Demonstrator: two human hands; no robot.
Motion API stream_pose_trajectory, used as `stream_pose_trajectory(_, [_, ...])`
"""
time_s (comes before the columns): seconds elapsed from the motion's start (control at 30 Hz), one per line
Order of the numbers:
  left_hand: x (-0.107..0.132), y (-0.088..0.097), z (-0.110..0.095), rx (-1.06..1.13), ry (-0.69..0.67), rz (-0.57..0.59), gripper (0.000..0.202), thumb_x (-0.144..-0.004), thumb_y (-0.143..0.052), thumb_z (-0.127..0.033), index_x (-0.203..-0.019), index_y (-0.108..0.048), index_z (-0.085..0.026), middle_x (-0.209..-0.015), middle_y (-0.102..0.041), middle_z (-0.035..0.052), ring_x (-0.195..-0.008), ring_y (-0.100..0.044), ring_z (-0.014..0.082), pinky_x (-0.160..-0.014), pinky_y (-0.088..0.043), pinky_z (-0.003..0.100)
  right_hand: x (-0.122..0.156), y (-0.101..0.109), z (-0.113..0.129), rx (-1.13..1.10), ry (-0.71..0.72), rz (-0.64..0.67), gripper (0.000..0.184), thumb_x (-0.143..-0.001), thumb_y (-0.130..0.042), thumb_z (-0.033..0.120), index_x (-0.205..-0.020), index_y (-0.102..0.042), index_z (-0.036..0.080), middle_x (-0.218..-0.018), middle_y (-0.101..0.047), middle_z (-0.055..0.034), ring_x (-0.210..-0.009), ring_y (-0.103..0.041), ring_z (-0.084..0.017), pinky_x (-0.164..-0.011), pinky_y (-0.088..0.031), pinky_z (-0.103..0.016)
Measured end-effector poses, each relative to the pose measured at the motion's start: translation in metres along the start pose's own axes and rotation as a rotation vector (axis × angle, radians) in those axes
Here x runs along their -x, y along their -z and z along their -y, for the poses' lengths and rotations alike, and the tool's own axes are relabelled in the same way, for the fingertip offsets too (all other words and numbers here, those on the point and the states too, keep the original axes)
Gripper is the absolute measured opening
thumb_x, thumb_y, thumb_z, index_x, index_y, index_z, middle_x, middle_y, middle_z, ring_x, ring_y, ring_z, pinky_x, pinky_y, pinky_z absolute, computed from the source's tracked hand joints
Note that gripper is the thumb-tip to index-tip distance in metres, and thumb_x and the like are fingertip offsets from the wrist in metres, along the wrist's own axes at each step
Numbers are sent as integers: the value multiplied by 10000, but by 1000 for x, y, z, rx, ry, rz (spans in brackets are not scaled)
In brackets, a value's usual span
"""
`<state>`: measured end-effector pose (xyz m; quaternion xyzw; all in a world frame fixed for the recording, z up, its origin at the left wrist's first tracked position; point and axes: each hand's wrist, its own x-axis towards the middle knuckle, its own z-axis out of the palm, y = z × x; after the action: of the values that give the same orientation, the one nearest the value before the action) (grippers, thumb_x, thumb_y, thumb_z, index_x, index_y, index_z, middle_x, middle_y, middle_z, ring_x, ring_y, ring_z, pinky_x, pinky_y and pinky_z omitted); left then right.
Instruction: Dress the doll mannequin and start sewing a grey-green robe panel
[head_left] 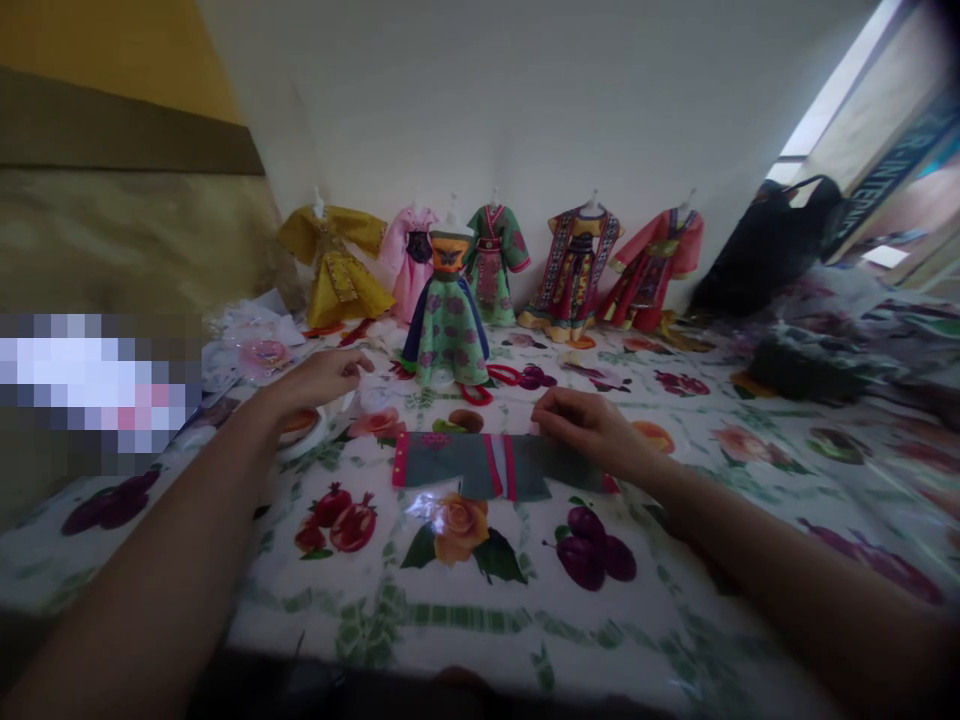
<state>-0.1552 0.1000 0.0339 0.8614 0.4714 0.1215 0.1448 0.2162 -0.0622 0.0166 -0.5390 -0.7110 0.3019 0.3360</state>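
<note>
A small green doll jacket (450, 462) with pink trim and a split front lies flat on the patterned tablecloth. My right hand (589, 425) is over its right end, fingers curled and fingertips together by its top edge. What they pinch, if anything, is hidden. Farther left, my left hand (330, 378) reaches over clear plastic (375, 393) and a round white-rimmed item (300, 428). Its fingers are bent together; I cannot make out anything in them. A doll form in a green flowered dress (450, 320) with an orange top stands beyond the jacket.
Several dressed doll forms line the wall, among them a yellow gown (337, 275) and a coral robe (664, 265). Red cord loops (476, 394) lie before them. Plastic packets (262, 340) sit at left; a black bag (772, 245) and a plastic-wrapped heap (817, 350) at right.
</note>
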Motion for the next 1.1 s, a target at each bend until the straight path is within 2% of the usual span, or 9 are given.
stream_pose_trajectory(0.1, [2,1,-6,-23,3,-30,414,-724,-493,-269,-1094,-666,-203,-1112,-698,70,-966,-640,249,-813,-470,321,0,-1,3,-13,-17,-1,279,-914,-546,450,-792,-577,201,-674,-563,4,-581,-476,-127,-529,-362,-266])
stream_pose_trajectory(0.27, [2,-5,-12,-58,86,-56,396,-700,-528,-255,-1070,-660,-198,-993,-709,71,-871,-644,239,-741,-479,309,-2,-1,-1,23,-10,-3,286,-914,-545,462,-808,-586,199,-679,-573,2,-597,-483,-131,-541,-376,-269])
stream_pose_trajectory(0.5, [4,-11,-9,-143,139,-74,442,-696,-613,-246,-1133,-647,-193,-1164,-667,113,-1021,-616,271,-845,-468,334,-4,1,-9,85,1,0,396,-915,-505,575,-794,-602,211,-696,-578,-41,-615,-490,-170,-541,-377,-307])
stream_pose_trajectory(0.63, [4,-11,-11,-164,177,-42,332,-722,-630,-259,-1040,-684,-181,-1008,-696,111,-916,-632,261,-774,-468,333,-5,0,-12,110,-3,-3,444,-890,-507,642,-797,-620,223,-730,-609,-75,-646,-514,-203,-556,-395,-336])
stream_pose_trajectory(0.73, [5,-12,-15,-171,195,-10,240,-755,-621,-228,-974,-703,-173,-926,-705,94,-852,-638,230,-742,-465,316,-6,0,-13,132,-18,1,454,-879,-503,664,-806,-621,231,-737,-616,-70,-653,-521,-210,-574,-403,-346])
stream_pose_trajectory(0.87, [4,-14,-18,-198,211,9,189,-798,-640,-192,-972,-702,-153,-971,-702,94,-898,-639,223,-776,-490,331,-7,0,-15,141,-31,-7,469,-875,-492,681,-806,-622,235,-771,-634,-84,-682,-540,-225,-579,-407,-357])
stream_pose_trajectory(1.0, [2,-15,-19,-242,230,42,221,-911,-637,-320,-1037,-664,-140,-1068,-675,81,-974,-640,210,-869,-530,414,-7,0,-13,151,-33,2,459,-887,-486,667,-807,-619,234,-716,-611,-67,-639,-519,-207,-566,-394,-350])
stream_pose_trajectory(1.1, [2,-15,-20,-278,238,73,268,-940,-611,-352,-1105,-644,-143,-1131,-659,88,-1008,-642,214,-883,-545,432,-6,1,-14,144,-22,14,434,-899,-493,635,-800,-607,229,-732,-606,-50,-656,-519,-194,-578,-396,-333])
